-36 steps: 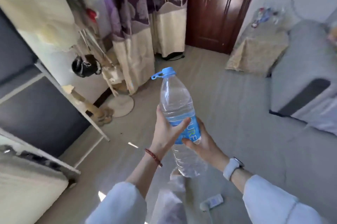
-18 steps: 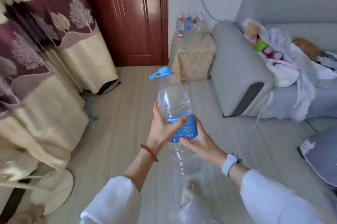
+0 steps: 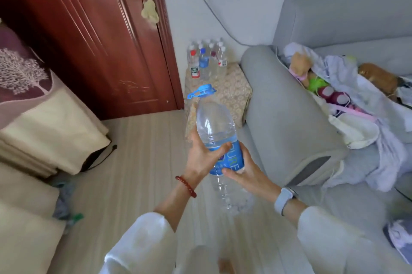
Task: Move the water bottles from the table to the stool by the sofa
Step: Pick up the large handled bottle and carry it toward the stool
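Observation:
A large clear water bottle with a blue cap and blue label is held upright in front of me, above the floor. My left hand grips its left side at the label, thumb across the front. My right hand grips the right side and lower label. Straight ahead, the stool under a patterned beige cloth stands between the door and the sofa arm. Several small water bottles stand at its back edge.
A grey sofa fills the right, its seat piled with clothes and soft toys. A dark red door is at the left of the stool. Curtains hang at the far left. Pale wood floor lies between.
The view has swung right and drawn nearer the stool and sofa. The bottle stays gripped in both hands, carried toward the stool.

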Action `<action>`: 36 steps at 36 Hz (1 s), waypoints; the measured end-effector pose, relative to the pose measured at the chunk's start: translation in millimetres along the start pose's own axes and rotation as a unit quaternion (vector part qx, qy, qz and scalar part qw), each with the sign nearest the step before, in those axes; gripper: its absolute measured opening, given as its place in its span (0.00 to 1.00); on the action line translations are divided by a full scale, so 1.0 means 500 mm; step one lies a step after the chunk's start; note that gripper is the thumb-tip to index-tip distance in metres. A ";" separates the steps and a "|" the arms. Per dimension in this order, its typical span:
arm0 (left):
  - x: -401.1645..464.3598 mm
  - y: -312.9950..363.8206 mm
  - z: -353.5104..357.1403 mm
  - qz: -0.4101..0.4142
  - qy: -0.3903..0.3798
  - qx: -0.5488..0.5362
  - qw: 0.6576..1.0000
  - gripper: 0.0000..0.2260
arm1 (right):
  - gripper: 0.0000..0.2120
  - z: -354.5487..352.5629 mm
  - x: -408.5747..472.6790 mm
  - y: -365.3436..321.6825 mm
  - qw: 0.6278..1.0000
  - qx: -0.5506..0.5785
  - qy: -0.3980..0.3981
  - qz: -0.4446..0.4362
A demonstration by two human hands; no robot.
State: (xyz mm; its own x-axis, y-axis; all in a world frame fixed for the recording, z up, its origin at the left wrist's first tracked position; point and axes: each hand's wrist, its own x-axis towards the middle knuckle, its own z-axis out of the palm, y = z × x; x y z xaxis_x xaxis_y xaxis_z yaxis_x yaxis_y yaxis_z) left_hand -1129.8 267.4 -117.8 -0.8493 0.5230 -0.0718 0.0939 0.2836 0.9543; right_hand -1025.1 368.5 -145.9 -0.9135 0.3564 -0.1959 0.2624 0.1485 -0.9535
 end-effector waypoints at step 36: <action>1.521 0.050 0.392 0.006 -0.178 0.021 0.984 0.27 | 0.27 -0.636 1.377 0.068 0.969 0.137 0.112 0.171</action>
State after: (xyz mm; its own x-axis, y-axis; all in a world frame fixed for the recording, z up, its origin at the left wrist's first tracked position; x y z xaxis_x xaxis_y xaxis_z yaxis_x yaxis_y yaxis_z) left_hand -1671.4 829.6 -205.2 -0.6128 0.7727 -0.1653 0.1310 0.3056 0.9431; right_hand -1546.5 912.3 -240.3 -0.6897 0.5373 -0.4855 0.4168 -0.2537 -0.8729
